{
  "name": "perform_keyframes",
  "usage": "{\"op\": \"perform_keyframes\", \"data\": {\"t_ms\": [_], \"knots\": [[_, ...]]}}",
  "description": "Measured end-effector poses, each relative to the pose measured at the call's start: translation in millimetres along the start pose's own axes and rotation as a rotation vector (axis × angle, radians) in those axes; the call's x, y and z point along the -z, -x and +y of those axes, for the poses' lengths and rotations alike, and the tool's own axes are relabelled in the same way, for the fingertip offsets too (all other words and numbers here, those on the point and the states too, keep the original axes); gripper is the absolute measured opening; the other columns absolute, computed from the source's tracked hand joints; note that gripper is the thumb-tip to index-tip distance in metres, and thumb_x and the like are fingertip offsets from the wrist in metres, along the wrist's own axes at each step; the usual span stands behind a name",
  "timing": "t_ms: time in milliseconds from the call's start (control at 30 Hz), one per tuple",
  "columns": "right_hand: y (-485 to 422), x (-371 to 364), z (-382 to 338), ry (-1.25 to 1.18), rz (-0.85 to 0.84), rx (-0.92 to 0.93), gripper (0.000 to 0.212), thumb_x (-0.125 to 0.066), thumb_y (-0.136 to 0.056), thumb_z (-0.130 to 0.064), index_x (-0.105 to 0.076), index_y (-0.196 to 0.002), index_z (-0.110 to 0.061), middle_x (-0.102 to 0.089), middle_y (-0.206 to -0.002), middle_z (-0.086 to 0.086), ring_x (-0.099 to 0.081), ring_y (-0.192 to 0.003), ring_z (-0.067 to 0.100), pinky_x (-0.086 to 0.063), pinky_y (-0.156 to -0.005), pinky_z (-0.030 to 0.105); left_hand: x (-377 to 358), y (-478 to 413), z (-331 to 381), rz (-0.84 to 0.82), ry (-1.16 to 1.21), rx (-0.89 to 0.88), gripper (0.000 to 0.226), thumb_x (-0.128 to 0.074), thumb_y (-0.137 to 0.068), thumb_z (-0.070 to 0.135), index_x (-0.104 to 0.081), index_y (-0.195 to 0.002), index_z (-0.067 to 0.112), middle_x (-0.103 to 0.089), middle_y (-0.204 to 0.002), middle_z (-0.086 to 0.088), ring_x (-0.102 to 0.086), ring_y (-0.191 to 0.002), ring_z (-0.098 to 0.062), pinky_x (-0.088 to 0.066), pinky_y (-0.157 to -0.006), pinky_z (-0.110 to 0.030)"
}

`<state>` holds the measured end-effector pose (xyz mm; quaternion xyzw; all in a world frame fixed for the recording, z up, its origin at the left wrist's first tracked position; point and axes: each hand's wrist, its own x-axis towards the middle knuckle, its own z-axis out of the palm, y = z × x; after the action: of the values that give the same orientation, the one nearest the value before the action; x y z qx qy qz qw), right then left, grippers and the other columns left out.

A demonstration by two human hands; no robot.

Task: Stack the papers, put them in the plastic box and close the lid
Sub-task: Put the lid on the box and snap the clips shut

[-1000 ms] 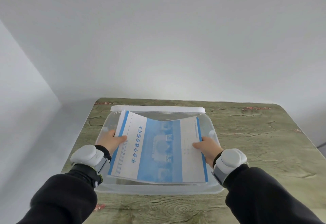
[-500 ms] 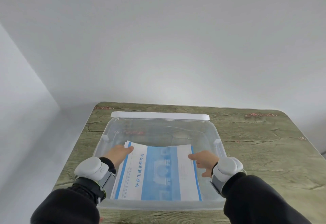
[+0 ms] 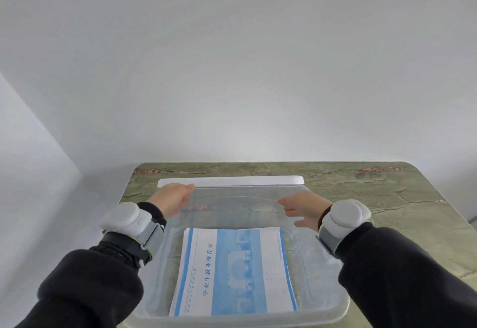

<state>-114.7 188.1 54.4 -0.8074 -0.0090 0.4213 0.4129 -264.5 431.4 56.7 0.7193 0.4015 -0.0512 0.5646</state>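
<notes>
The stack of blue-and-white papers point(image 3: 233, 272) lies flat on the bottom of the clear plastic box point(image 3: 333, 312), close to its near wall. The white lid point(image 3: 232, 180) lies on the table just behind the box. My left hand point(image 3: 171, 198) is stretched over the far left part of the box, fingers apart, near the lid's left end. My right hand point(image 3: 303, 209) hangs over the far right part of the box, fingers spread, holding nothing. Both wrists carry white bands over black sleeves.
The box stands on a green marbled table point(image 3: 387, 198) set against a white wall. The table's right edge and rounded far corners are in view; the floor drops away on the left.
Both hands let go of the papers, which now rest in the box. The hands moved away from me, toward the box's far rim and the lid.
</notes>
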Motion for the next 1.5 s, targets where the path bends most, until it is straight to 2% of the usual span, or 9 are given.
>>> {"op": "perform_keyframes", "data": {"t_ms": [167, 333, 433, 500, 633, 1000, 1167, 1333, 1500], "knots": [[-11.8, 16.3, -35.9, 0.111, 0.111, 0.228, 0.045, -0.057, -0.087, -0.025, -0.051, -0.126, -0.002, -0.056, -0.113, 0.009, -0.053, -0.104, 0.021, -0.042, -0.101, 0.04, 9.1, -17.1, 28.6, 0.106, -0.045, -0.147, 0.032, -0.048, -0.091, 0.034, -0.055, -0.113, 0.011, -0.057, -0.119, -0.008, -0.052, -0.113, -0.023, -0.039, -0.103, -0.036], [-38.0, 15.6, -45.1, 0.418, 0.223, 0.46, 0.046, -0.059, -0.086, -0.025, -0.048, -0.129, -0.009, -0.055, -0.132, 0.007, -0.052, -0.12, 0.021, -0.04, -0.097, 0.028, -3.3, -40.2, 33.3, 0.125, -0.259, -0.313, 0.032, -0.05, -0.091, 0.032, -0.058, -0.117, 0.014, -0.059, -0.116, 0.0, -0.05, -0.101, -0.013, -0.033, -0.086, -0.025], [-59.2, 10.7, -42.5, 0.602, 0.147, 0.45, 0.048, -0.059, -0.087, -0.025, -0.048, -0.131, -0.009, -0.053, -0.137, 0.006, -0.048, -0.127, 0.021, -0.035, -0.106, 0.03, -9.1, -58.8, 22.0, 0.03, -0.444, -0.265, 0.03, -0.054, -0.089, 0.032, -0.061, -0.113, 0.016, -0.062, -0.118, 0.0, -0.055, -0.105, -0.015, -0.035, -0.087, -0.024], [-67.1, 10.4, -40.1, 0.651, 0.131, 0.449, 0.041, -0.06, -0.087, -0.024, -0.056, -0.125, -0.008, -0.058, -0.131, 0.008, -0.052, -0.122, 0.022, -0.037, -0.102, 0.029, -10.1, -63.2, 18.6, 0.009, -0.525, -0.257, 0.028, -0.056, -0.087, 0.033, -0.064, -0.109, 0.018, -0.064, -0.109, 0.003, -0.058, -0.108, -0.018, -0.038, -0.086, -0.025], [-72.9, 10.4, -41.5, 0.597, 0.123, 0.466, 0.031, -0.064, -0.084, -0.019, -0.065, -0.113, -0.007, -0.065, -0.119, 0.009, -0.059, -0.112, 0.022, -0.04, -0.095, 0.025, -6.8, -61.9, 23.2, -0.012, -0.585, -0.281, 0.031, -0.06, -0.084, 0.033, -0.065, -0.108, 0.015, -0.062, -0.103, 0.002, -0.056, -0.098, -0.017, -0.037, -0.083, -0.026], [-31.4, 9.2, -51.4, 0.551, 0.219, 0.546, 0.036, -0.065, -0.082, -0.014, -0.061, -0.117, -0.005, -0.063, -0.123, 0.01, -0.057, -0.115, 0.021, -0.039, -0.095, 0.022, 8.3, -37.9, 39.6, 0.036, -0.637, -0.402, 0.037, -0.064, -0.082, 0.032, -0.061, -0.113, 0.012, -0.059, -0.122, -0.006, -0.053, -0.112, -0.021, -0.034, -0.087, -0.024], [-5.3, 11.1, -48.1, 0.675, 0.257, 0.588, 0.036, -0.061, -0.085, -0.017, -0.059, -0.12, -0.006, -0.057, -0.126, 0.012, -0.052, -0.12, 0.025, -0.037, -0.107, 0.035, 12.2, -12.1, 43.5, 0.069, -0.667, -0.5, 0.037, -0.065, -0.082, 0.031, -0.06, -0.113, 0.011, -0.058, -0.121, -0.006, -0.051, -0.115, -0.021, -0.031, -0.088, -0.021], [30.7, 10.0, -37.0, 0.795, 0.288, 0.626, 0.034, -0.06, -0.086, -0.023, -0.061, -0.117, -0.01, -0.058, -0.122, 0.009, -0.053, -0.117, 0.026, -0.039, -0.104, 0.041, 15.2, 19.4, 34.8, 0.06, -0.696, -0.548, 0.035, -0.065, -0.081, 0.034, -0.061, -0.108, 0.013, -0.057, -0.11, -0.001, -0.051, -0.112, -0.019, -0.032, -0.088, -0.022], [58.7, 2.0, -15.3, 0.848, 0.296, 0.633, 0.034, -0.056, -0.087, -0.027, -0.059, -0.118, -0.013, -0.055, -0.122, 0.008, -0.049, -0.118, 0.025, -0.038, -0.103, 0.042, 14.6, 50.8, 15.4, 0.074, -0.739, -0.571, 0.035, -0.061, -0.081, 0.04, -0.06, -0.109, 0.018, -0.057, -0.116, 0.003, -0.048, -0.113, -0.015, -0.036, -0.094, -0.027]]}}
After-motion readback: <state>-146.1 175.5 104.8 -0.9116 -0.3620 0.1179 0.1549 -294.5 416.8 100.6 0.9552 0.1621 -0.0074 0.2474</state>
